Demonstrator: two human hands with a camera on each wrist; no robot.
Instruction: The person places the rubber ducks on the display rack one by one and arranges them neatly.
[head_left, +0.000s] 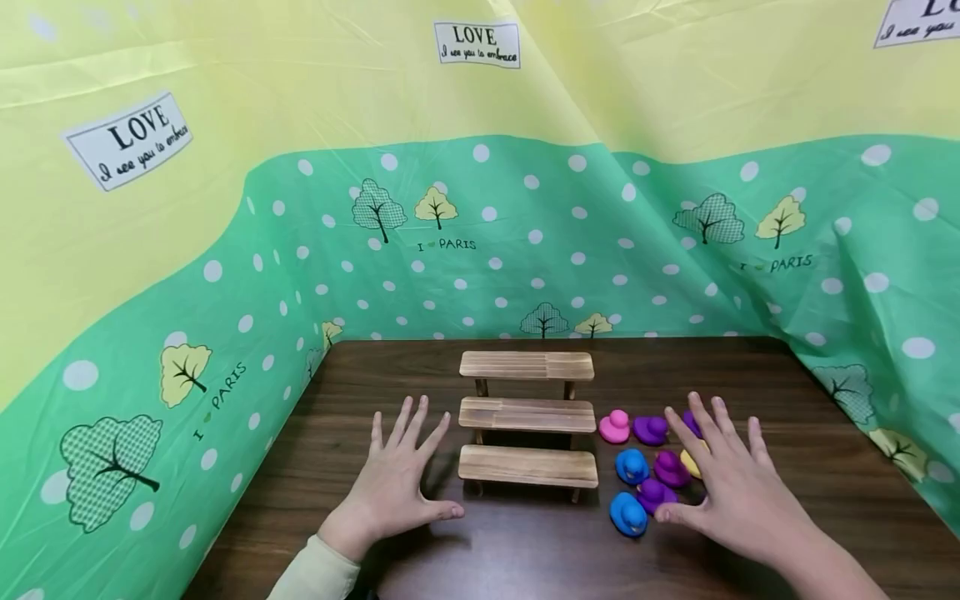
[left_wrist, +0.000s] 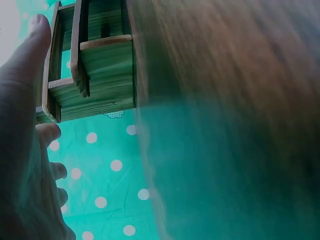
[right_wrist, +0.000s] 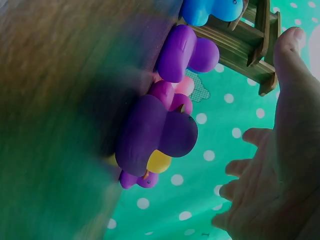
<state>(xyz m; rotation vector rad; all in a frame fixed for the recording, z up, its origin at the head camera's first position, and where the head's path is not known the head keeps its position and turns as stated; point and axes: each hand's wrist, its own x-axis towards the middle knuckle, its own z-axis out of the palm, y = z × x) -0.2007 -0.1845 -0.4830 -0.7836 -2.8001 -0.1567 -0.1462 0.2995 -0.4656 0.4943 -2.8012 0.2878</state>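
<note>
A three-step wooden stand [head_left: 527,414] stands in the middle of the table. My left hand [head_left: 401,483] is held with fingers spread just left of it, touching nothing that I can make out. My right hand [head_left: 738,492], fingers also spread, hovers over the right side of a group of toy ducks and partly hides a yellow duck [head_left: 693,461]. Around it lie a pink duck [head_left: 615,427], two blue ducks [head_left: 628,514] and several purple ducks [right_wrist: 145,135]. In the left wrist view, the stand [left_wrist: 107,75] appears beyond the thumb.
The dark wooden table [head_left: 510,550] ends at the back against a green and yellow patterned cloth [head_left: 495,217]. That cloth also hangs along the left and right sides. The stand's steps rise toward the back.
</note>
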